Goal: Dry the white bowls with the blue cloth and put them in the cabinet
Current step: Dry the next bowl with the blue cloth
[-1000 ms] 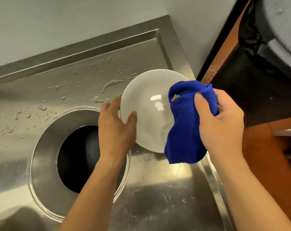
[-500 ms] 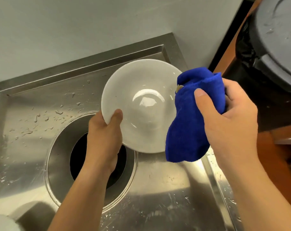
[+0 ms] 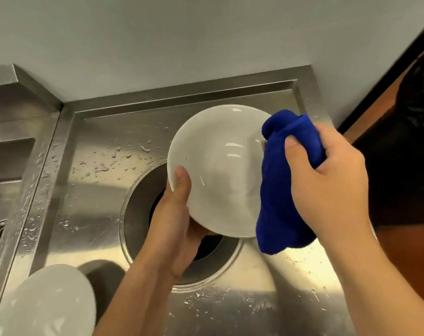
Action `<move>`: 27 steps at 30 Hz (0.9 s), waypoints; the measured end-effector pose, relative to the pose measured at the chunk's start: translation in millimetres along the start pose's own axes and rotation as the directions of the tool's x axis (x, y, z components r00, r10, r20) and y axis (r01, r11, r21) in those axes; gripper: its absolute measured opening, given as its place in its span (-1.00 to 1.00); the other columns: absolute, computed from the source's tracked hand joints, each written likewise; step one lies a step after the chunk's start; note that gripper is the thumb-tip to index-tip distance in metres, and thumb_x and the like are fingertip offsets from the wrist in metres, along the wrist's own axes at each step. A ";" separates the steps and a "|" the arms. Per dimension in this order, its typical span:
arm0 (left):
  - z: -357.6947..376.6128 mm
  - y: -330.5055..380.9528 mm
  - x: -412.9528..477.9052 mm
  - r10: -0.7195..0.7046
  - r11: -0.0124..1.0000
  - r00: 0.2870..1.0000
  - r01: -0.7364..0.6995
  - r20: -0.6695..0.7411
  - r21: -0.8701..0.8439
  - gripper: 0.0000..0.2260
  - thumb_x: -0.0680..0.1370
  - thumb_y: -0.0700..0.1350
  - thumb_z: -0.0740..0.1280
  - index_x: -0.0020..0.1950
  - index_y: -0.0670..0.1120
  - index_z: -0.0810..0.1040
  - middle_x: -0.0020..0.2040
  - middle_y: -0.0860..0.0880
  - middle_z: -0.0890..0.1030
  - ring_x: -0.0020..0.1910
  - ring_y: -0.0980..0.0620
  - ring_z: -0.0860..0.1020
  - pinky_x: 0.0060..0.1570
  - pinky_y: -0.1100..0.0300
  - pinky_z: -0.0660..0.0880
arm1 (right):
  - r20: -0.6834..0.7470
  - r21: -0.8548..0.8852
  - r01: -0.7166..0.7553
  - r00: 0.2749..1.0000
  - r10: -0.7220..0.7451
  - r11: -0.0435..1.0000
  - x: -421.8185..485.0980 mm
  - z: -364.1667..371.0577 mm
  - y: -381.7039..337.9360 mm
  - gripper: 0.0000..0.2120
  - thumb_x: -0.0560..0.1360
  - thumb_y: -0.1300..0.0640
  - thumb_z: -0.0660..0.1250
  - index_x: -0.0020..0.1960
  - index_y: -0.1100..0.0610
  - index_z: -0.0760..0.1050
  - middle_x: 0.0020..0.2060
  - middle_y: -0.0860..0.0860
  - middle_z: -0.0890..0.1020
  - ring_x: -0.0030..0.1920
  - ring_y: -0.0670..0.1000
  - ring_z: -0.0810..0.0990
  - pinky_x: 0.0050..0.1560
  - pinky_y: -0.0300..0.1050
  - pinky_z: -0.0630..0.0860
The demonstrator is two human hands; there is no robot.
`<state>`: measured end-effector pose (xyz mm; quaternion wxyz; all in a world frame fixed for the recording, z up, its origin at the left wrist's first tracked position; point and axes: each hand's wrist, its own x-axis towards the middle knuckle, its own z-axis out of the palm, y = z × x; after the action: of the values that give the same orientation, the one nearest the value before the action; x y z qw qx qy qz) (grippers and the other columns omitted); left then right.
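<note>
A white bowl point(image 3: 218, 170) is held up above the wet steel counter point(image 3: 89, 190), its hollow turned toward the camera and tilted. It is gripped at its lower left rim by the left hand point(image 3: 174, 229): the thumb is laid over the inside of the rim, and the other fingers are hidden behind the bowl. The round opening point(image 3: 138, 202) sunk into the counter lies directly below this hand and the bowl.

The blue cloth point(image 3: 286, 185) is bunched in the right hand point(image 3: 327, 183), whose fingers are closed around it, with the thumb pressed on the cloth's front. The cloth is draped over the right rim of the bowl, touching it, and its loose end hangs down past the bowl's lower edge.

A second white bowl point(image 3: 43, 304) is seen at the lower left corner, resting on the counter well apart from the first one; whether it stands upright or upside down cannot be told. Water drops are scattered over the counter between the back edge and the opening. A grey wall point(image 3: 181, 40) is seen behind the counter, and a sink basin point(image 3: 7, 156) is partly seen at the far left.
</note>
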<state>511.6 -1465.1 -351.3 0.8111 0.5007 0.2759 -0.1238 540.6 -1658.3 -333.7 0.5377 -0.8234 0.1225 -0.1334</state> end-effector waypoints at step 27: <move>-126.4 31.1 -45.0 0.217 0.975 0.975 -0.219 0.043 0.028 -0.43 0.57 0.33 0.21 0.50 0.08 0.52 0.33 -0.04 0.71 0.31 0.01 0.68 0.12 0.14 0.67 | 0.553 -0.043 0.386 0.778 -0.300 0.922 -73.1 165.1 -90.7 -0.80 0.63 -0.08 0.30 -0.03 0.04 0.54 -0.17 -0.09 0.60 -0.16 -0.10 0.54 -0.17 -0.26 0.35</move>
<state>448.7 -1342.6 -346.3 0.8169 0.5384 0.2012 -0.0484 535.6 -1456.7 -320.5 0.4516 -0.8748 -0.1748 0.0159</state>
